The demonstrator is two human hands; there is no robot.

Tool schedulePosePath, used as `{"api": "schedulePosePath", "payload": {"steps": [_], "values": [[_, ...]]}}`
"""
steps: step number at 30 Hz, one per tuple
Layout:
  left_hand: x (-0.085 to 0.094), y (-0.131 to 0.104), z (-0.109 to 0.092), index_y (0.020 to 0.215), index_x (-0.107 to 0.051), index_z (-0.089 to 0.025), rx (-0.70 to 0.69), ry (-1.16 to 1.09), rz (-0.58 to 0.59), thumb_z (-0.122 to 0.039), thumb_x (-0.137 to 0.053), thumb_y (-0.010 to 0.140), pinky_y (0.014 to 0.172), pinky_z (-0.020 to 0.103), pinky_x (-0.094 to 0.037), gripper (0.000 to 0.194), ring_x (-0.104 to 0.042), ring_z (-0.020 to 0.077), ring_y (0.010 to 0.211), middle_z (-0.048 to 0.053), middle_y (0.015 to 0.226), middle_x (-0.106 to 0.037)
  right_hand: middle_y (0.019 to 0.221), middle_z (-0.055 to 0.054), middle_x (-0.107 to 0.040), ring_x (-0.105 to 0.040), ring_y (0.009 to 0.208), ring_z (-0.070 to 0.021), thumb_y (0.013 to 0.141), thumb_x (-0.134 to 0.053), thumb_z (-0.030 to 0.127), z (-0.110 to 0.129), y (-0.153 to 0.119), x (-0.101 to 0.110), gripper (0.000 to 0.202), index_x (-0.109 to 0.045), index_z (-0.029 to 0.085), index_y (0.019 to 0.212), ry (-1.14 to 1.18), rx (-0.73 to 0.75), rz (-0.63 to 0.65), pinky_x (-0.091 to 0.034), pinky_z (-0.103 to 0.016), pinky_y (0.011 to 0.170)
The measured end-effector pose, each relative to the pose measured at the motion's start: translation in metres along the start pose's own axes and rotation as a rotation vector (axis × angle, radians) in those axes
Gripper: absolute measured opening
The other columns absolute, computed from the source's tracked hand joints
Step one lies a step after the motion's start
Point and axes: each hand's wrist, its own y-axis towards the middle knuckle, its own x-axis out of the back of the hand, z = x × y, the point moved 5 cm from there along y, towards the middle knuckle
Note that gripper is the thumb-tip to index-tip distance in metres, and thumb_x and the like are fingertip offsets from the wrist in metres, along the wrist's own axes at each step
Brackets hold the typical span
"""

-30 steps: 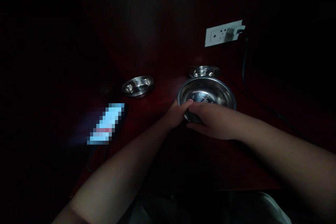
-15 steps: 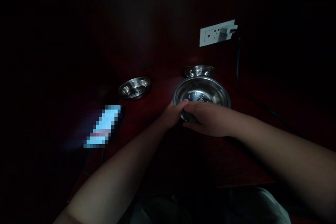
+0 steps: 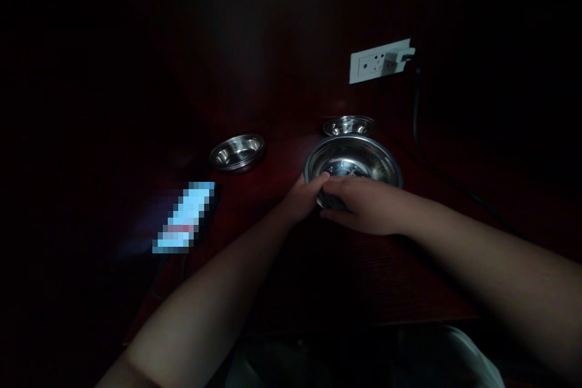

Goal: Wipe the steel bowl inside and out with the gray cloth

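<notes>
A large steel bowl (image 3: 373,163) stands upright on the dark red table (image 3: 273,185), with light marks on its inner bottom. My left hand (image 3: 305,197) grips the bowl's near left rim, thumb over the edge; its other fingers are hidden. My right hand (image 3: 357,203) is closed on the near rim beside it, back of the hand up, partly covering the bowl. Just behind is a smaller steel bowl (image 3: 349,126). More small steel bowls, seemingly stacked, (image 3: 237,153) sit to the left.
A phone with a lit, pixelated screen (image 3: 184,218) is at the left, with a thin cable below it. On the back wall a white socket plate (image 3: 359,70) holds a plug; a black cable (image 3: 416,115) runs down to the right. The surroundings are very dark.
The whole view has shifted slightly, so things appear a little further right. Both hands keep their hold on the large bowl.
</notes>
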Motion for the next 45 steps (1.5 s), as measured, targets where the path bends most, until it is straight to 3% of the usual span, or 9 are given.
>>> {"api": "schedulePosePath", "payload": {"steps": [20,33,45], "values": [[-0.002,0.003,-0.005,0.117,-0.059,-0.016,-0.13,0.037,0.018,-0.03,-0.057,0.079,0.099,0.039,-0.039,0.04,-0.056,0.0239,0.111,0.009,0.117,-0.064,0.108,-0.01,-0.063,-0.058,0.099,-0.0206,0.09,-0.047,0.033,-0.003,0.004,0.002,0.024,-0.06,0.017,0.104,0.09,0.097,-0.005,-0.043,-0.037,0.091],[0.0,0.008,-0.001,0.111,-0.059,-0.015,-0.189,0.074,0.038,-0.034,-0.057,0.079,0.102,0.038,-0.037,0.037,-0.053,0.024,0.116,0.01,0.124,-0.06,0.098,-0.008,-0.066,-0.06,0.088,-0.0192,0.091,-0.046,0.036,-0.015,0.007,0.004,0.027,-0.062,0.016,0.1,0.162,0.059,-0.018,-0.045,-0.035,0.084],[-0.001,0.01,0.001,0.11,-0.059,-0.014,-0.214,0.087,0.037,-0.035,-0.056,0.08,0.102,0.038,-0.036,0.037,-0.054,0.0239,0.115,0.012,0.123,-0.06,0.101,-0.007,-0.067,-0.061,0.092,-0.0203,0.091,-0.046,0.037,-0.014,0.007,0.004,0.027,-0.062,0.019,0.103,0.173,0.065,-0.012,-0.045,-0.037,0.087]]}}
